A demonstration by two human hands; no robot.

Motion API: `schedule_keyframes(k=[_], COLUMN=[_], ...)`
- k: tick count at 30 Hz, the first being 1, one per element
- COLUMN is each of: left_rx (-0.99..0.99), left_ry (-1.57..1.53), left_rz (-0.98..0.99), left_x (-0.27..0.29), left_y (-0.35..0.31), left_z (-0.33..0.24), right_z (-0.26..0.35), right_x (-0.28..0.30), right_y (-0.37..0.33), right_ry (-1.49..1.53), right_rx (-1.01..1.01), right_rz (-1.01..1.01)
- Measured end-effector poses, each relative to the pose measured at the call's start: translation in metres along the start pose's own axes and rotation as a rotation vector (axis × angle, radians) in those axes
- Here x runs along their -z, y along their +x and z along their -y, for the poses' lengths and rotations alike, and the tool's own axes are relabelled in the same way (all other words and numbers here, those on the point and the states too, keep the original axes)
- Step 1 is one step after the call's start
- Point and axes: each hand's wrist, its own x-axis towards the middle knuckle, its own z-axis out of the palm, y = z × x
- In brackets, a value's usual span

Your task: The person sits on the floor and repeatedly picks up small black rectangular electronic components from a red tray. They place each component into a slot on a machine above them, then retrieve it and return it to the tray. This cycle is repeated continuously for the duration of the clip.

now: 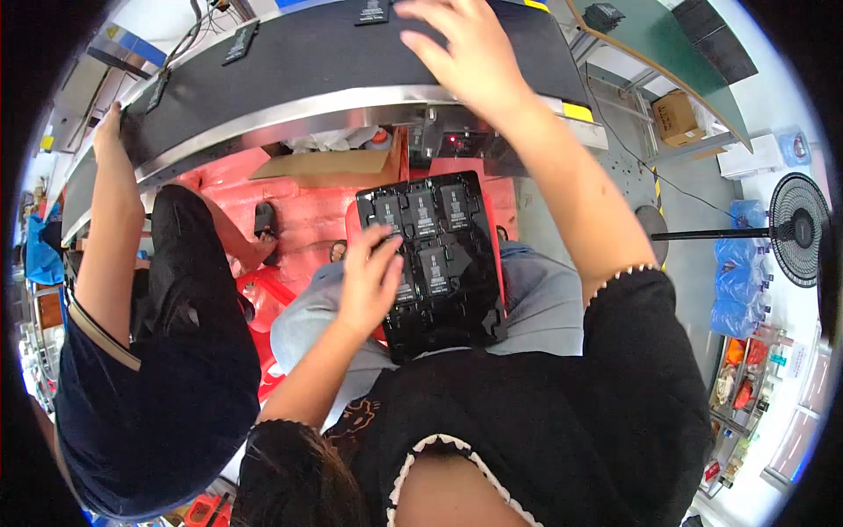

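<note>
Three flat black rectangular packs (239,42) lie along the black conveyor belt (307,61). The left hand (369,279), loosely spread, is over one black plastic tray (479,309) holding at least five more; the right hand (457,54), fingers parted, is beside the rightmost belt pack. Contact is unclear for both.

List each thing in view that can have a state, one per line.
Left hand: fingers spread, over tray.
Right hand: open, over belt, near a flat pack.
Tray: partly filled with black packs.
Belt: carrying flat packs; motion unclear.
Cardboard box under belt: open, contents inside.
Red light: lit.
Fan: running or not, unclear.
</note>
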Motion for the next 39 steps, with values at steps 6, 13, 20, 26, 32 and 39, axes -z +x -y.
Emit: schedule_keyframes(k=[6,13,20,26,32,39], left_rx=[-0.340,-0.236,0.228,0.067,-0.231,-0.200], left_ry=[0.295,0.576,0.310,0.325,0.345,0.119], left_rz=[-0.380,0.090,0.534,0.288,0.102,0.476], left_x=[0.126,0.155,0.162,0.134,0.124,0.054], left_y=[0.191,0.351,0.365,0.348,0.241,0.035], left_z=[0.020,0.157,0.067,0.034,-0.028,-0.058], right_z=[-0.124,-0.116,0.014,0.010,0.026,0.069], right_x=[-0.076,-0.017,0.109,0.070,0.030,0.052], right_y=[0.065,0.085,-0.015,-0.216,-0.285,-0.297], right_ry=[-0.095,-0.288,0.581,0.698,0.578,0.118], right_rx=[-0.278,-0.024,-0.202,-0.676,-0.608,-0.532], right_rz=[0.879,0.594,0.757,1.197,1.012,0.685])
